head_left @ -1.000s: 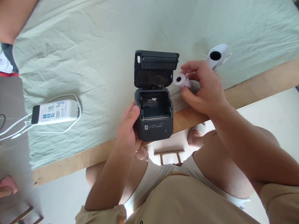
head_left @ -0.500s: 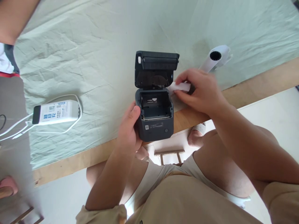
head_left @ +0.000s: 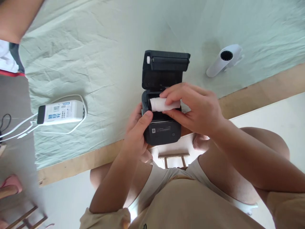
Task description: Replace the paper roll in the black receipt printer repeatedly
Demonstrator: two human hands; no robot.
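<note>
A dark grey label printer [head_left: 162, 135] stands at the table's near edge with its lid [head_left: 164, 70] tipped up and back. My left hand [head_left: 138, 127] grips the printer's left side, thumb on the rim. Between the thumb and fingers of my right hand [head_left: 195, 108] is a white paper roll [head_left: 158, 104]. The roll lies crosswise over the printer's open compartment, partly in its mouth; my fingers cover its right end. How deep it sits I cannot tell.
A white cylindrical device [head_left: 218, 63] with a dark round end is at the right. On the left lies a white power strip [head_left: 63, 112] with cables. Another person's arm [head_left: 19, 19] reaches in at the upper left. A wooden table edge [head_left: 81, 162] runs along the near side.
My right hand has moved left, bringing the paper roll from beside the printer to over its open compartment. My left hand still holds the printer. The whole view has shifted slightly.
</note>
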